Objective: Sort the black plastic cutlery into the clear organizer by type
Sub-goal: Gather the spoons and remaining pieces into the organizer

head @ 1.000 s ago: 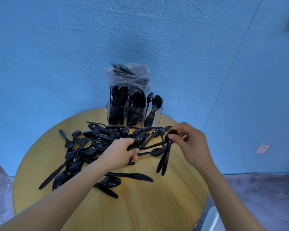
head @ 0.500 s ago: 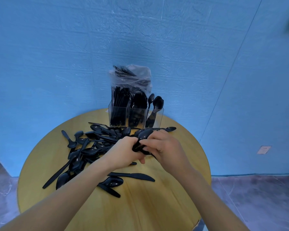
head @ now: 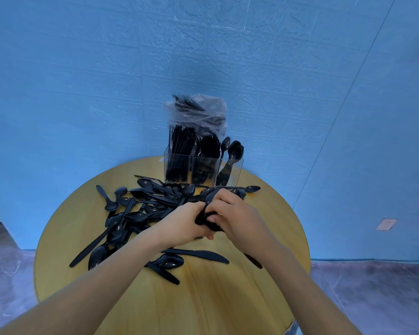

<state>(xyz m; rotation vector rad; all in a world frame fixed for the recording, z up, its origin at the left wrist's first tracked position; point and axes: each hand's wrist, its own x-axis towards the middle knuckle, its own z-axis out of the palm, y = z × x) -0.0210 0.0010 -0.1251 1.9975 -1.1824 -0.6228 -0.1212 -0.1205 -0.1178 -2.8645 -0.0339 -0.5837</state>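
Both hands meet over the middle of the round wooden table (head: 228, 298). My left hand (head: 182, 223) and my right hand (head: 237, 216) both grip a small bunch of black spoons (head: 207, 213) held between them. A loose pile of black cutlery (head: 140, 213), mostly spoons, spreads to the left of the hands. A black knife (head: 198, 254) and a spoon (head: 169, 261) lie just in front of my left wrist. The clear organizer (head: 237, 170) stands at the table's far edge with black cutlery upright in its three compartments.
A clear plastic bag (head: 203, 112) with more black cutlery sits behind the organizer against the blue wall. The table's edge drops to a grey floor on both sides. One long spoon (head: 248, 189) lies just beyond my right hand.
My right hand, which held spoons apart to the right, has moved left and joined my left hand; both now hold the bunch together.
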